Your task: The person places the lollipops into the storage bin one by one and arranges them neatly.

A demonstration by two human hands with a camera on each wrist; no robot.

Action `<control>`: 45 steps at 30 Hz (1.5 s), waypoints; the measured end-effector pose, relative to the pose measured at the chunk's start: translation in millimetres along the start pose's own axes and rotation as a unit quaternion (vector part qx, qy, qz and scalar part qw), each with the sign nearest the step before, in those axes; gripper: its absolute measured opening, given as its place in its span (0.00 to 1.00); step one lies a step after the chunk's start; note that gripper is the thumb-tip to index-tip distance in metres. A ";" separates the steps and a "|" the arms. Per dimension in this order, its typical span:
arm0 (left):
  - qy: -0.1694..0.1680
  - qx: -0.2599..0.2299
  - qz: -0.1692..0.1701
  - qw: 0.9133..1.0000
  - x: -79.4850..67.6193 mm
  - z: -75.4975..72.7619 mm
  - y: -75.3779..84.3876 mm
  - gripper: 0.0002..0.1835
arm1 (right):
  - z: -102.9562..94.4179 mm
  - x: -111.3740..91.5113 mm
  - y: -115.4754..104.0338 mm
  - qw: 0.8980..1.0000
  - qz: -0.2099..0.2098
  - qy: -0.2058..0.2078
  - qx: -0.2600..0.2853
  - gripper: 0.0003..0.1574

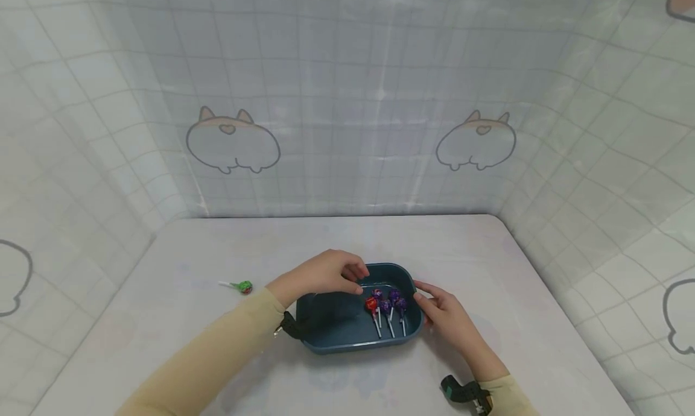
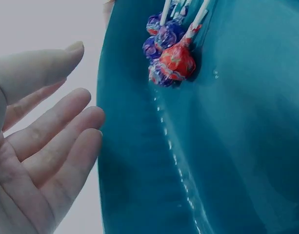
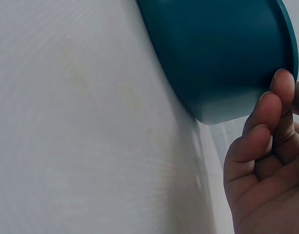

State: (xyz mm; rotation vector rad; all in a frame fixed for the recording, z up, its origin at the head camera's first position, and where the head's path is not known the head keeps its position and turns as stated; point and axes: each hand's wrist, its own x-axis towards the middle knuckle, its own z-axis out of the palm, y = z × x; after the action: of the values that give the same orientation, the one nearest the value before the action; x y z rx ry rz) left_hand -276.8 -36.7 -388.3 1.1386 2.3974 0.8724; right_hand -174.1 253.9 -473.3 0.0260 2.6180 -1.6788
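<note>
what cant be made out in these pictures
Head: far rim of the tray, partly behind the left hand.
Head: any printing on the green lollipop, too small.
Left wrist: stick end of the red lollipop, cut by top edge.
Right wrist: part of the right hand, cut off by the right edge.

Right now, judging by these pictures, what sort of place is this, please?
Probably a small enclosed tabletop workspace, perhaps set up for recording: a pale table is surrounded on the visible sides by grid-patterned sheeting with cartoon animals, and dark devices are worn at both wrists.
</note>
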 end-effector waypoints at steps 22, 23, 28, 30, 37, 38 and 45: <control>0.084 -0.084 0.009 0.993 -52.4 -25.0 -23.4 0.21 | -2.6 0.3 0.1 1.000 -0.004 -0.002 -0.004 0.28; 0.090 -0.088 0.002 0.992 -56.2 -26.7 -25.9 0.22 | -2.6 0.1 0.2 1.000 -0.003 -0.002 -0.004 0.29; 0.128 -0.107 -0.043 0.985 -77.3 -35.2 -38.5 0.22 | -2.5 -0.8 0.3 1.000 0.000 -0.001 -0.008 0.34; 0.144 -0.107 -0.060 0.982 -86.0 -37.9 -44.2 0.21 | -2.3 -1.2 0.2 1.000 0.002 -0.001 -0.009 0.32; 0.184 -0.097 -0.088 0.974 -113.0 -42.5 -63.2 0.20 | -3.7 -2.2 0.3 1.000 0.008 0.002 -0.010 0.27; 0.186 -0.096 -0.091 0.973 -116.6 -42.4 -65.8 0.20 | -3.9 -2.4 0.4 1.000 0.008 0.002 -0.009 0.27; 0.203 -0.102 -0.138 0.964 -141.2 -37.1 -82.9 0.23 | -5.8 -3.2 0.8 1.000 0.006 0.003 -0.009 0.28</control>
State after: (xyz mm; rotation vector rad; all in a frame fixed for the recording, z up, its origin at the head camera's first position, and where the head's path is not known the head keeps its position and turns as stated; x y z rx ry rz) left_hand -257.0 -202.2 -408.6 0.5707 2.6168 1.3173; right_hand -171.0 259.5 -471.4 0.0478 2.6308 -1.6551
